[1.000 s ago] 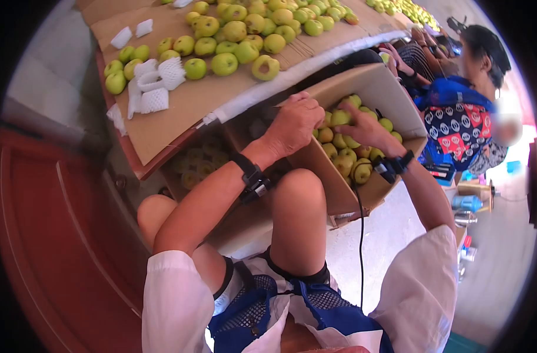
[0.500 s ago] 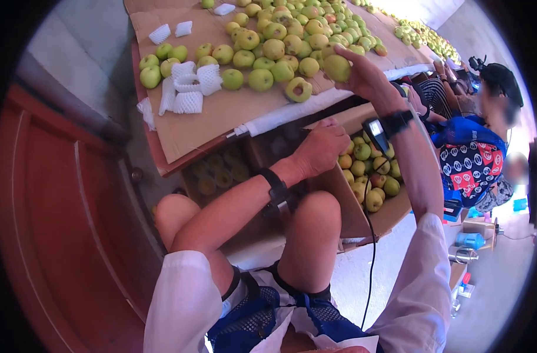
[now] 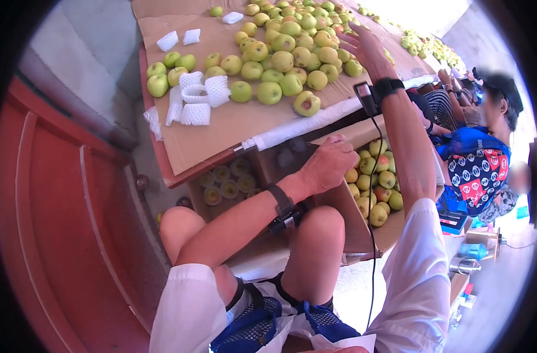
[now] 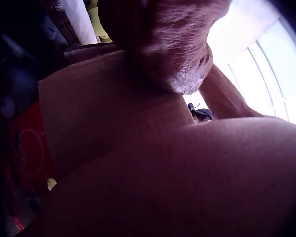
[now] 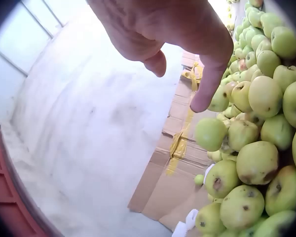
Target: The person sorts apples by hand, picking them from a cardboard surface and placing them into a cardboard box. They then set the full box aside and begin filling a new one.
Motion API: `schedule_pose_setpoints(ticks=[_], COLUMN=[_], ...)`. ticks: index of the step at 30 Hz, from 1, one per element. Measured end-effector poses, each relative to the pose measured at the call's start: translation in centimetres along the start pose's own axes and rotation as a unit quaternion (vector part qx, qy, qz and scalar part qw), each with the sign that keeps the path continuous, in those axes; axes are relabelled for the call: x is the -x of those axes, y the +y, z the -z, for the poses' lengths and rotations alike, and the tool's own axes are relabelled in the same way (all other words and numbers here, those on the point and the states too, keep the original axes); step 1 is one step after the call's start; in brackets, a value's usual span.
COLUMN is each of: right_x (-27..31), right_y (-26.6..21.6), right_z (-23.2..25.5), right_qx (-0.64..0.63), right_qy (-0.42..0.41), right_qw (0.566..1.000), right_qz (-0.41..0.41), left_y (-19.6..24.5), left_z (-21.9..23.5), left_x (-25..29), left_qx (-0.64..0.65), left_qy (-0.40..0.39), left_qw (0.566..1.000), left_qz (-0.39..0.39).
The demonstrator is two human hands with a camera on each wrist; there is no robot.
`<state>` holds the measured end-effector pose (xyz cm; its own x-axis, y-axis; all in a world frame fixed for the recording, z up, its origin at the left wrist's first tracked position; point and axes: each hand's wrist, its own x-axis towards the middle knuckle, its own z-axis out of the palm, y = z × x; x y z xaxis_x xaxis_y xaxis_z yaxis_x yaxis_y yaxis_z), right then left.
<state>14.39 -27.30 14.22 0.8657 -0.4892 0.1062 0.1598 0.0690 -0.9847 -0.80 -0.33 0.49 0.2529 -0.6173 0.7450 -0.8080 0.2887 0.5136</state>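
My right hand (image 3: 368, 53) reaches over the pile of green apples (image 3: 283, 60) on the cardboard-covered table (image 3: 198, 141). Its fingers are spread and hold nothing; in the right wrist view, a fingertip of this hand (image 5: 177, 29) hangs just above a green apple (image 5: 210, 134). With curled fingers, my left hand (image 3: 327, 165) grips the upper edge of a cardboard box flap (image 3: 355, 226). Inside that box lie several yellow-green and reddish apples (image 3: 371, 182). From the left wrist, the left hand (image 4: 167, 44) covers the top of the cardboard panel (image 4: 98, 108).
White foam net sleeves (image 3: 195, 113) lie at the table's near left. Under the table, another box holds apples in wrapping (image 3: 228, 188). A black cable (image 3: 371, 253) hangs from my right wrist across the box. Another person (image 3: 474, 153) sits at the right.
My right hand rose from the box carrying an apple to the pile on the table, and let it go there. The left hand kept its grip on the flap. The head view shifted.
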Motion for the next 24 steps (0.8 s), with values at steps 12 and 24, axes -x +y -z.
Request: schedule_pose_setpoints(ticks=[12, 24], right_x=[23.0, 24.5], right_y=[-3.3, 8.7], right_z=[12.5, 18.9], right_qx=[0.409, 0.743], right_qy=[-0.177, -0.249], right_qw=[0.860, 0.592], right_qz=[-0.248, -0.190], left_y=[-0.6, -0.1], left_z=[0.3, 1.0], left_x=[-0.2, -0.6], left_qx=[-0.006, -0.015], left_qy=[-0.031, -0.083], left_qw=[0.999, 0.996], left_qz=[-0.012, 0.020])
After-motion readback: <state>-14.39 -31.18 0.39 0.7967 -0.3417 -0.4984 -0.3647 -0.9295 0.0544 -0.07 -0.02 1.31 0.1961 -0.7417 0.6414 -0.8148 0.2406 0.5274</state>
